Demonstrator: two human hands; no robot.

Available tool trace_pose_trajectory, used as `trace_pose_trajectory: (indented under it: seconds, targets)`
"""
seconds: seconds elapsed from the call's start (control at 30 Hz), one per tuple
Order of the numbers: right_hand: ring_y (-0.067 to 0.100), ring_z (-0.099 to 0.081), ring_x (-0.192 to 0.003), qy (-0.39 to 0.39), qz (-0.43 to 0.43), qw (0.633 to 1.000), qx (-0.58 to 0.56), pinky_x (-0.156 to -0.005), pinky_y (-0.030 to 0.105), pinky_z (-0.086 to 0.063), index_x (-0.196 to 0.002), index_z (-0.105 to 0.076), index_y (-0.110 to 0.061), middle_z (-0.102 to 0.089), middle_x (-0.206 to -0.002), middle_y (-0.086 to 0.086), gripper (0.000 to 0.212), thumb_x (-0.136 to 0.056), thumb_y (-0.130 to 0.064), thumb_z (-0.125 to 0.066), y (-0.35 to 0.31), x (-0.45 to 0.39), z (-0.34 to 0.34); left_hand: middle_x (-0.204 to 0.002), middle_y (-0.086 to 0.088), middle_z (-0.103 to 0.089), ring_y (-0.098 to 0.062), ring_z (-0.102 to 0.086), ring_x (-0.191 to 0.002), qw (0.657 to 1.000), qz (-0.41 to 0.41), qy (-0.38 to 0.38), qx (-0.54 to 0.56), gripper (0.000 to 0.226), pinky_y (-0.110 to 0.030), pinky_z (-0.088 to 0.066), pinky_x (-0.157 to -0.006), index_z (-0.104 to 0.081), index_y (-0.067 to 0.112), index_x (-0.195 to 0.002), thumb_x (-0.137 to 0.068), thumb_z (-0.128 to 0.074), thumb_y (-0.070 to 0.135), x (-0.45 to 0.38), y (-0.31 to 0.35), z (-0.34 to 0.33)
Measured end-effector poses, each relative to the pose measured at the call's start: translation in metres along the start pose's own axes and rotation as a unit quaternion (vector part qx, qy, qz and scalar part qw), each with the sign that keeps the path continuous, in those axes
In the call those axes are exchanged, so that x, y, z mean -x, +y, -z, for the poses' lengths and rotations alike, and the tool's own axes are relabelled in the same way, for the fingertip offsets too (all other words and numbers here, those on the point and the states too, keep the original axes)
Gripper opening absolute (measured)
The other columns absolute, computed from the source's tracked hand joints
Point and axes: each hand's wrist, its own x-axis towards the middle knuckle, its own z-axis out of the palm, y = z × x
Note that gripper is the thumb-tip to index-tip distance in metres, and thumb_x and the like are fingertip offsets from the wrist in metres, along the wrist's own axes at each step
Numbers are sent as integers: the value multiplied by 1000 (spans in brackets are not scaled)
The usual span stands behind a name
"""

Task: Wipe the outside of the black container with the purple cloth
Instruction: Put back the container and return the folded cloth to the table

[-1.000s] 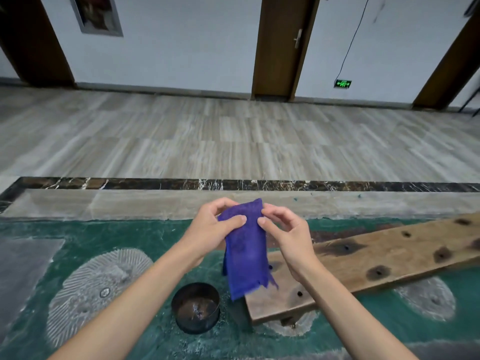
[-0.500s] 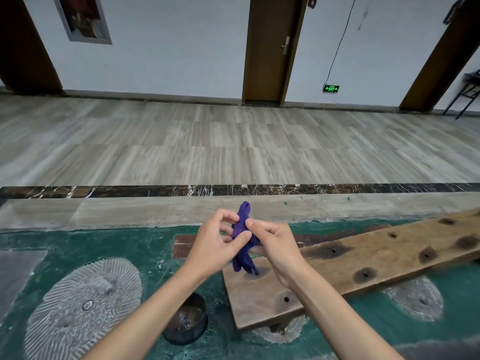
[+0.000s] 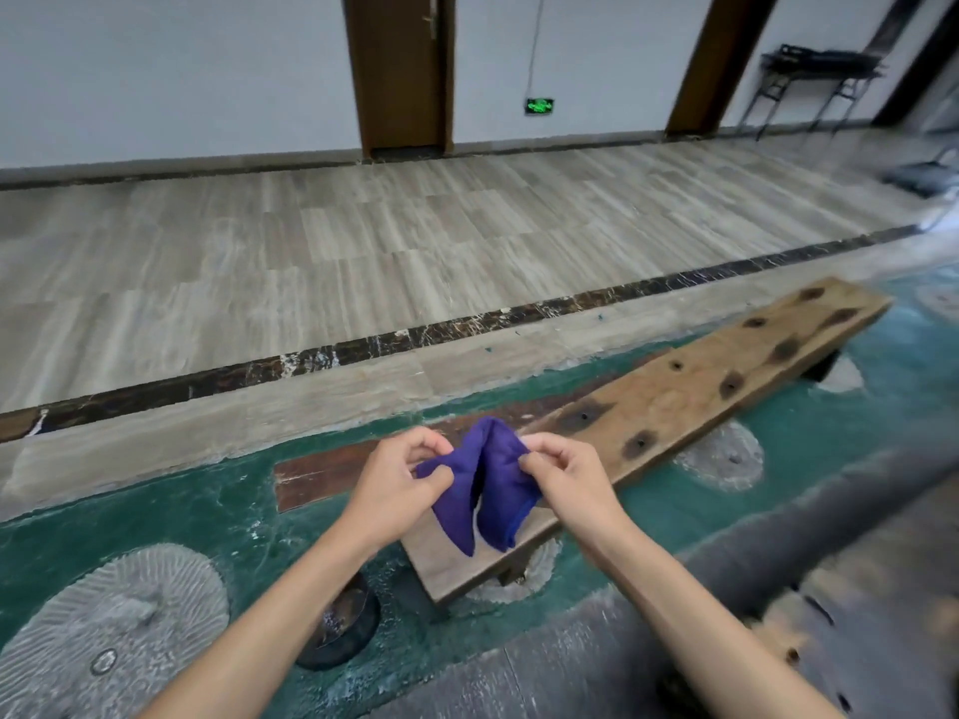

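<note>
From the head view, both hands are working the soft purple woven cloth (image 3: 480,490) in the air just above the near end of the long knotty wooden plank (image 3: 669,402). The left hand (image 3: 392,482) is pinching one bunched edge, the right hand (image 3: 565,477) is pinching the other. The cloth is looking light and limp, best gathered into a pad. The round black container (image 3: 347,630) is sitting low beside the plank's near end, half hidden under the left forearm, probably rigid. No readable writing anywhere.

A long wooden plank (image 3: 648,407) with dark knots lies on the green patterned floor (image 3: 197,516), a brown door (image 3: 399,70) far behind it.
</note>
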Motion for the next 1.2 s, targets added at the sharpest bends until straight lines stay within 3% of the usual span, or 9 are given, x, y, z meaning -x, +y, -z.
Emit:
trace_pose_trajectory:
  seconds: [0.13, 0.23, 0.37, 0.5, 0.63, 0.73, 0.93, 1.0, 1.2]
  targets:
    - [4, -69, -84, 71, -5, 996, 55, -79, 17, -53, -108, -74, -7, -79, -94, 0, 29, -100, 9, -53, 21, 45, 57, -82, 1, -79, -17, -69, -76, 992, -11, -98, -74, 22, -38, -55, -82, -70, 20, -86, -83, -64, -1, -5, -10, -21]
    - [1, -70, -93, 114, -40, 982, 143, -90, 17, -51, -115, -74, -4, -78, -108, 4, 22, -100, 1, -59, 39, 88, 98, -87, 4, -79, -16, -74, -87, 975, -46, -182, -120, 21, -31, -54, -84, -72, 21, -90, -86, -67, 1, -9, -9, -47]
    - [-4, -71, -86, 170, -81, 965, 182, -83, 17, -52, -105, -78, -13, -81, -98, -4, 15, -96, -6, -68, 61, 154, 139, -86, 9, -78, 2, -71, -82, 943, -95, -270, -167, 18, -10, -49, -74, -75, 23, -89, -85, -71, 5, -7, -3, -99]
    - [12, -73, -80, 250, -126, 940, 195, -80, 33, -56, -94, -80, -21, -81, -87, -4, 11, -94, -12, -73, 84, 222, 175, -80, 4, -79, -4, -73, -75, 914, -100, -345, -188, 14, -13, -51, -73, -77, 20, -89, -79, -78, 9, 4, -3, -165]
    - [8, -68, -69, 297, -170, 923, 179, -68, 29, -55, -83, -78, -27, -80, -77, -2, 13, -90, -16, -77, 110, 280, 204, -75, 5, -78, 1, -70, -68, 871, -123, -426, -212, 21, -15, -53, -73, -75, 28, -81, -76, -81, 8, 16, -11, -231]
    - [11, -70, -71, 328, -214, 908, 150, -70, 31, -58, -86, -78, -20, -80, -79, 5, 3, -88, -19, -80, 138, 313, 233, -81, 4, -78, 2, -71, -75, 838, -130, -476, -232, 20, -19, -55, -79, -74, 28, -83, -77, -79, 10, 20, -18, -290]
    - [18, -65, -73, 330, -283, 892, 121, -73, 42, -59, -90, -76, -13, -76, -81, 18, 9, -93, -6, -71, 216, 337, 319, -94, -1, -79, -9, -74, -91, 774, -134, -548, -288, 16, -27, -55, -87, -77, 13, -96, -84, -70, 6, 9, -40, -434]
    - [20, -66, -75, 333, -290, 890, 114, -80, 47, -60, -90, -75, -14, -74, -77, 15, 13, -94, -3, -68, 227, 329, 331, -93, -1, -80, -10, -74, -91, 772, -147, -539, -303, 16, -26, -54, -86, -79, 13, -95, -83, -70, 6, 0, -38, -454]
    - [13, -64, -69, 365, -309, 871, 114, -72, 28, -55, -93, -74, -14, -71, -76, 3, 10, -94, -5, -69, 274, 295, 403, -91, -5, -80, -16, -75, -90, 777, -154, -511, -334, 15, -29, -55, -86, -81, 13, -93, -82, -73, 8, -40, -54, -543]
